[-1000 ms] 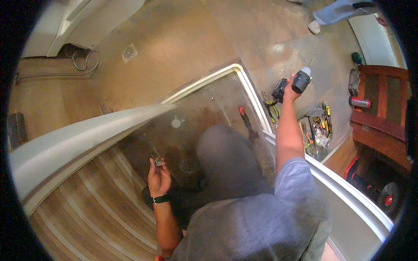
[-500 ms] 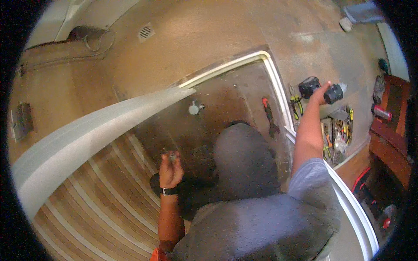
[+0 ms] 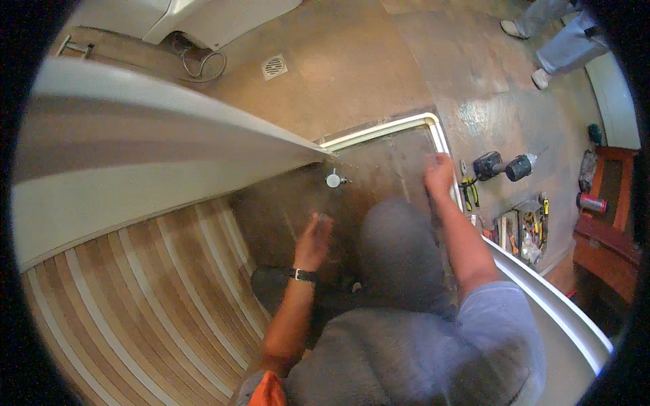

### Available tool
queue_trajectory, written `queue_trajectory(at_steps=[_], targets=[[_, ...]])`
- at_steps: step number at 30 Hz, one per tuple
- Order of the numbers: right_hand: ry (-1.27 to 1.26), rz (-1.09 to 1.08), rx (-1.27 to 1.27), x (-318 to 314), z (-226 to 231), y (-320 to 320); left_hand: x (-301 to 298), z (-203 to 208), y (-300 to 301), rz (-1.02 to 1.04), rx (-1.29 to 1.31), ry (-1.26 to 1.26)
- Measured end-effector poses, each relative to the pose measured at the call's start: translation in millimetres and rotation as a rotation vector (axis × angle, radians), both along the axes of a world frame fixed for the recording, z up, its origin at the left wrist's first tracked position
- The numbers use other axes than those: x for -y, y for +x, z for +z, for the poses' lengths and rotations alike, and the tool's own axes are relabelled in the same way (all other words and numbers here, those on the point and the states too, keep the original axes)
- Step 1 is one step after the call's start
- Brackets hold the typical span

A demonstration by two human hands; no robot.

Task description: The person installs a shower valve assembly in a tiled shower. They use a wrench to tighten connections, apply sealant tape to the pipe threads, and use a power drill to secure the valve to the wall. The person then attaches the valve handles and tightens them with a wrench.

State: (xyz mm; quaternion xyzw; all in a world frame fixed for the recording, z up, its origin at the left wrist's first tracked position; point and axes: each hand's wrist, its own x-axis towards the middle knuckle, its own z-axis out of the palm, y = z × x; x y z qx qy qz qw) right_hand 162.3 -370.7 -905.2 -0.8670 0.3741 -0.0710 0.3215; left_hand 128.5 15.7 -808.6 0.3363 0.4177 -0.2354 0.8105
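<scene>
My left hand (image 3: 313, 245), with a watch at its wrist, is raised over the brown floor panel inside the white frame. Its fingers are closed on a small metal piece (image 3: 326, 220), blurred by motion. A round, pale-topped metal fitting (image 3: 333, 178) stands just beyond it. My right hand (image 3: 440, 174), fingers curled, is by the right side of the white frame (image 3: 379, 128); what it holds, if anything, is hidden. The red-and-dark hand tool seen there earlier is hidden around that hand. A cordless drill (image 3: 501, 166) lies to its right, beside yellow-and-black pliers (image 3: 470, 192).
A large white panel (image 3: 169, 149) slants in from the left above striped boards (image 3: 149, 291). At right are a tool tray (image 3: 504, 237) with several tools, a red can (image 3: 592, 202) and wooden furniture (image 3: 609, 237). Another person's legs (image 3: 572, 44) stand at the far right.
My right hand has let go of the drill, which rests on the floor, and moved left to the frame. The view has shifted, and the large white panel appears wider and higher.
</scene>
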Motion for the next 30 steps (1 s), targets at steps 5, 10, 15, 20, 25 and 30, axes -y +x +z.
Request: queue_trajectory(at_steps=[5, 10, 15, 20, 25, 30], targets=[[-0.058, 1.386, -0.128, -132.8, 52.0, 57.6, -11.2, -8.0, -1.4, 0.09, 0.043, -0.111], [-0.094, 1.345, -0.336, -186.8, 26.2, 79.9, -23.5, 3.7, -10.8, 0.157, 0.042, -0.083], [0.201, 1.162, -0.198, -163.0, -26.8, 74.8, -19.2, 17.8, -9.0, 0.254, 0.095, -0.107], [0.893, 0.714, -0.112, -81.3, 38.6, 43.7, -0.1, 10.8, 14.2, 0.26, 0.189, -0.207], [1.458, 0.424, 0.102, -17.8, 138.4, 24.2, 60.0, 45.1, 50.0, 0.112, 0.164, -0.314], [1.731, 0.372, 0.374, 28.4, 197.0, 24.1, 134.6, 100.9, 78.8, -0.011, 0.27, -0.447]])
